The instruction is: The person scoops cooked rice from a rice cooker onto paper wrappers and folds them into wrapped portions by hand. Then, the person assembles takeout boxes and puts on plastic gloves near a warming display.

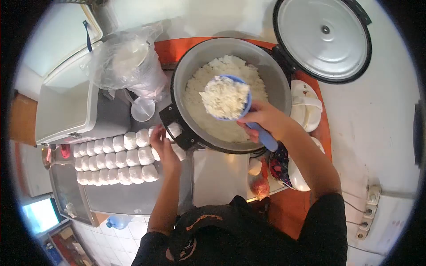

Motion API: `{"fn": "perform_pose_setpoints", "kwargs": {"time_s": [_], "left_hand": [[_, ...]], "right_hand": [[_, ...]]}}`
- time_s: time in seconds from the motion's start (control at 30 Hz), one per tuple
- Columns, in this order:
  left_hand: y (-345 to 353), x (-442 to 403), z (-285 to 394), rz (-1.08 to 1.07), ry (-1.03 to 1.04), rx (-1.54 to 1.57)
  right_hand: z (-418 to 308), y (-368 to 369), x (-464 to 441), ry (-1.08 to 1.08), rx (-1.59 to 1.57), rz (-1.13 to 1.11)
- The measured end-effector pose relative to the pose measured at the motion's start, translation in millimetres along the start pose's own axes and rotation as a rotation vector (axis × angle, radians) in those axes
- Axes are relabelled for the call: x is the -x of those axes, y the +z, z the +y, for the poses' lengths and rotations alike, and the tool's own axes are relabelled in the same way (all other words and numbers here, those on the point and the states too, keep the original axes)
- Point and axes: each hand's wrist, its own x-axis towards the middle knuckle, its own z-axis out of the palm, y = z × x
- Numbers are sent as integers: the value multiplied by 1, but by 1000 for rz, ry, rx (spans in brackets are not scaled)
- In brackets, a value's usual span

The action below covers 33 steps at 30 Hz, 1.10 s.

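Observation:
My right hand grips the handle of a blue scoop, held over the rice cooker and heaped with white rice. More cooked rice lies in the cooker's pot below. My left hand is beside the cooker's black side handle, its fingers apart over the right end of the rows of white wrapped bundles. Its fingertips are close to bundles there; contact is not clear.
The cooker's lid stands open at the upper right. A clear plastic bag, a small white cup and an open cooler box are at the left. White paper sheets lie in front. A power strip is at far right.

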Motion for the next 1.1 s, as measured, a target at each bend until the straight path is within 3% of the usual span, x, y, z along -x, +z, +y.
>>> {"fn": "perform_pose_setpoints", "kwargs": {"time_s": [0.07, 0.13, 0.17, 0.27, 0.3, 0.33, 0.4, 0.5, 0.6, 0.7, 0.8, 0.9, 1.0, 1.1], "left_hand": [[-42, 38, -39, -125, -3, -436], [-57, 61, -33, -689, 128, -793], [-57, 69, -29, -983, 29, -1043], [-74, 94, -38, -1387, 196, -1164], [-76, 100, -39, -1486, 236, -1210], [-79, 103, -42, -1494, 218, -1240], [-85, 109, -51, -1513, 182, -1298], [-87, 110, -54, -1483, 139, -1268], [-89, 113, -58, -1474, 164, -1293], [-80, 114, -58, -1480, 134, -1390], [-75, 117, -53, -1490, 154, -1466], [-66, 102, -82, -1407, -56, -1395], [-65, 115, -114, -1143, 650, -1599], [-65, 136, -121, -1048, 497, -1415]], "right_hand": [[13, 7, 44, -37, -2, 7], [41, 21, 80, 47, -97, -8], [59, 30, 96, 99, -149, -21], [142, 47, 104, 259, -244, -16], [161, 59, 99, 248, -29, 103], [183, 71, 91, 230, 187, 223], [316, 70, 49, -349, 884, 524], [431, 77, 32, -327, 1006, 319], [423, 62, 24, -189, 970, 247], [415, 84, 29, -174, 944, 457], [418, 65, 23, -313, 824, 272], [388, 51, 35, -305, 766, 244], [377, 48, 46, -409, 533, 503], [347, 26, 57, -295, 688, 794]]}}
